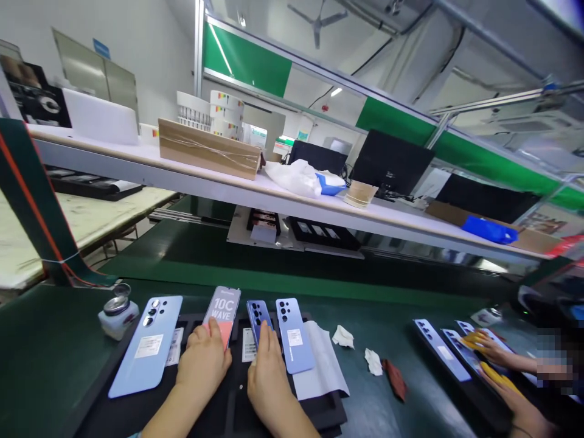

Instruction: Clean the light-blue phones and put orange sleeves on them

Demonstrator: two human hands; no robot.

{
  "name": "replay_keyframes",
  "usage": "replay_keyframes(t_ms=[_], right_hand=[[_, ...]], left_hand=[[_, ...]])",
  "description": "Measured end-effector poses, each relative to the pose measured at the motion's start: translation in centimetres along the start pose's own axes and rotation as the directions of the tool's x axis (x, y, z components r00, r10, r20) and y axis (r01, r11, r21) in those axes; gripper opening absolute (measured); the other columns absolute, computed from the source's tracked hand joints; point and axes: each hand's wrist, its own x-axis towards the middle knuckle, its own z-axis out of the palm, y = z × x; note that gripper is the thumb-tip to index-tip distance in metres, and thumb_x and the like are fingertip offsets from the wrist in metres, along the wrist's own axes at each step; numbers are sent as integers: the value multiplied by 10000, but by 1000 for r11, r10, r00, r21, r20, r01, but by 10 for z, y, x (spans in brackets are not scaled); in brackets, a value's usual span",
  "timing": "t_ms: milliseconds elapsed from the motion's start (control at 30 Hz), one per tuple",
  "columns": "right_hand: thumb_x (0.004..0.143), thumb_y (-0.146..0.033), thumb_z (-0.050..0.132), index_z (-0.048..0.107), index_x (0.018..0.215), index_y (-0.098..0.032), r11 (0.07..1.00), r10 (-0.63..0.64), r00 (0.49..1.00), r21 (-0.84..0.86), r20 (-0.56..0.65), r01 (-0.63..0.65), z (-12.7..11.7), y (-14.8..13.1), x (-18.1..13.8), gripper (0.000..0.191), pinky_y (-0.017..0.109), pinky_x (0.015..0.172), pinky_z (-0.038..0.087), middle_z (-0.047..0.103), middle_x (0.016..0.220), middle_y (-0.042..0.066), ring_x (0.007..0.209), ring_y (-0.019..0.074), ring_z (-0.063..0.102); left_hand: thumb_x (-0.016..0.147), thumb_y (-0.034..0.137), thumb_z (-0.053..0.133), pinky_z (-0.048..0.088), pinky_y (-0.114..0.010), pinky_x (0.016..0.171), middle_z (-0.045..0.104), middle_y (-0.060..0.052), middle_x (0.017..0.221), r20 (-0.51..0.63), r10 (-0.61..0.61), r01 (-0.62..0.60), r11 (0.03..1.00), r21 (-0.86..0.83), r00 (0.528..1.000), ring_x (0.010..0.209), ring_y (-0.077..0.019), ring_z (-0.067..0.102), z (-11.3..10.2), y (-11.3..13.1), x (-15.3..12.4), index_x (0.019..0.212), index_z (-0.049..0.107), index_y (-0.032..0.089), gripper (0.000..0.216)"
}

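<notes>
My left hand (203, 359) is closed over the lower part of a phone (225, 301) whose front film reads "10C WAVE"; the thumb lies along its right edge. My right hand (271, 371) grips a dark blue phone (258, 311), back up, its fingers stretched along the right side and hiding its lower end. Left of my hands, a light blue phone (157, 334) with a white label rests on the black foam tray (223, 420). Another light blue phone (292, 356) lies right of my right hand, partly on a white cloth (319, 359).
A small bottle (117, 316) stands at the left. Crumpled white tissues (343, 336) and a brown-red scrap (395, 380) lie right of the tray. At far right, a co-worker's hands in yellow finger covers (499, 377) touch phones. A shelf (219, 185) spans above the bench.
</notes>
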Motion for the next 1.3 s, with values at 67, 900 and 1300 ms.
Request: replay_keyframes(t_ms=[67,900,1300], right_hand=[[727,-26,454,240,1513,15,998,-36,996,38,-87,40,-5,8,4,816,483,1086,409,438,1458,262,1357,341,433],[898,-59,389,410,1444,-123,980,92,996,-176,-9,-92,-6,11,56,550,332,857,518,579,1221,172,988,235,663],[951,-137,396,556,1327,-185,953,-18,998,-302,-53,1,-35,13,30,412,362,946,481,561,1332,128,1151,252,562]], left_hand=[[866,284,556,473,-360,690,589,-233,963,0,-3,3,1000,-2,1000,864,-328,587,0,1,1,1354,485,-61,602],[890,107,498,290,-604,1114,337,-53,1558,106,315,-306,947,-92,943,1428,-366,281,8,2,-5,1458,404,333,618],[859,37,460,258,-595,1151,201,-13,1585,292,407,-384,913,-136,866,1467,-302,175,-1,4,-4,1505,289,292,715]])
